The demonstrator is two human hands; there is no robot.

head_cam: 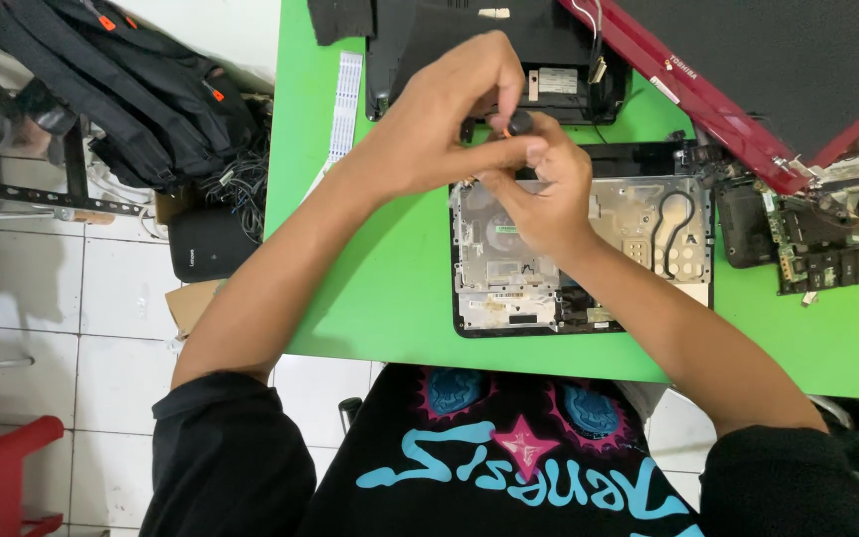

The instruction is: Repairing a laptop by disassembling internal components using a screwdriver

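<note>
Head view: our left hand (pixel 444 119) and right hand (pixel 539 194) meet, both closed around a black-handled screwdriver (pixel 519 123), above the opened laptop base (pixel 648 229) lying on the green bench (pixel 390 288), beside a red lid (pixel 708 99)

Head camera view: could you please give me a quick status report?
Both hands, left hand and right hand, grip a screwdriver. Open laptop chassis beneath. Nothing obstructing.

Green worktop (pixel 380 298) carries an opened laptop base (pixel 648 249) with bare metal frame, a black cover panel (pixel 429 40) behind it, a white ribbon cable (pixel 345 104) at left, red laptop lid (pixel 748 70) and circuit board (pixel 822 254) at right.
</note>
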